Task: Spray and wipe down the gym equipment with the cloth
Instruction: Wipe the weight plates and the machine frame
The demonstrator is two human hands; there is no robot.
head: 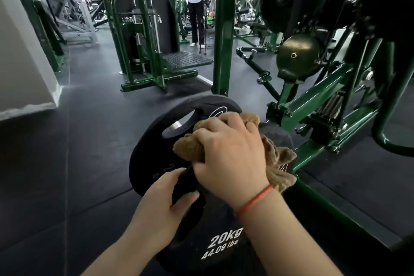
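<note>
Low in the middle of the frame, the right hand (230, 154) has its fingers curled tight into a bunched tan cloth (190, 149) and presses it onto the upper part of a black plate (150, 143). Lower and to the left, the left hand (161, 210) wraps its fingers and thumb round the plate's rim beside a grip hole, steadying it.

The plate leans against a second plate (224, 248) marked 20kg, next to the green frame (313, 107) on the right. I can't tell whether it sits on a peg or on the dark rubber floor (67, 163).

I'd judge the plate heavy and rigid. It has a matte, slightly grippy coating, a rounded rim and oval cut-outs, and those cut-outs are the safe place to hold it. Let go, it would likely tip or roll.

The cloth is the opposite: soft, looped terry, light and floppy, with ruffled edges spilling out to the lower right of the hand. It works best wadded in the palm, so it follows the plate's curves and raised lettering.
</note>
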